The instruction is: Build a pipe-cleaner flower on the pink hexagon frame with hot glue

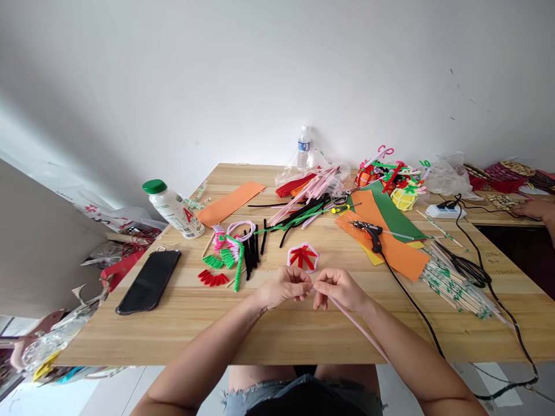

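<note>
Both my hands meet over the front middle of the table, fingers pinched around one end of a pale pink pipe cleaner (359,328). My left hand (284,286) grips its tip, and my right hand (340,289) pinches it close by. The rest of the stem trails down to the right, past the table edge. Just beyond my fingers lies a flat hexagon (303,256) with a pale outline and red spokes. Short black pipe cleaner pieces (251,254), red loops (213,278) and a green coiled stem (239,268) lie left of it.
A phone (150,281) and a white bottle (173,209) stand at the left. A glue gun (370,231) rests on orange card (403,251), its cord running forward. Scissors (468,268), wrapped sticks (455,289) and a power strip (446,211) lie right. Another person's hand (531,208) shows far right.
</note>
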`<state>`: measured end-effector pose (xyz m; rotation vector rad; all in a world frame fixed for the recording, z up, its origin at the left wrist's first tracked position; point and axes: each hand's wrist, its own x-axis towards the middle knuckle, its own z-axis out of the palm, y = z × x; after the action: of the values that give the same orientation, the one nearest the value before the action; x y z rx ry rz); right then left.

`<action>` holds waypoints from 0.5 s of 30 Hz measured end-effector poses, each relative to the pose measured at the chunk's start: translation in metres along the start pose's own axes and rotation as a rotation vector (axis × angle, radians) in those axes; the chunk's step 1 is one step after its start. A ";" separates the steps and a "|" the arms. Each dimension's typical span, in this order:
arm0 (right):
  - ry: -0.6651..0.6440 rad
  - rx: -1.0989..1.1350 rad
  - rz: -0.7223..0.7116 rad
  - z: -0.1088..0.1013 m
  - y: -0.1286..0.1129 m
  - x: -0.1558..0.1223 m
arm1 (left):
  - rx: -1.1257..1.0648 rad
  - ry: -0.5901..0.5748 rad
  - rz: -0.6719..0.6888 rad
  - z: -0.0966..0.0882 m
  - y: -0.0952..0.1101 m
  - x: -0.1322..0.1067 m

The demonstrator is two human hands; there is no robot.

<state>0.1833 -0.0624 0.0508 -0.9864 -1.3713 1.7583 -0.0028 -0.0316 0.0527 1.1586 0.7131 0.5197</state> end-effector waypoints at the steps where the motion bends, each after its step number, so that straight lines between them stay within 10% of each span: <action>1: 0.001 0.030 -0.005 0.000 -0.002 0.000 | -0.035 0.026 0.032 0.002 -0.001 0.001; 15: 0.219 0.125 -0.112 0.015 0.004 0.002 | -0.462 0.172 0.340 0.032 -0.021 0.008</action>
<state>0.1685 -0.0681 0.0494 -0.9822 -1.1436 1.5822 0.0267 -0.0532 0.0385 0.8046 0.5035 1.0233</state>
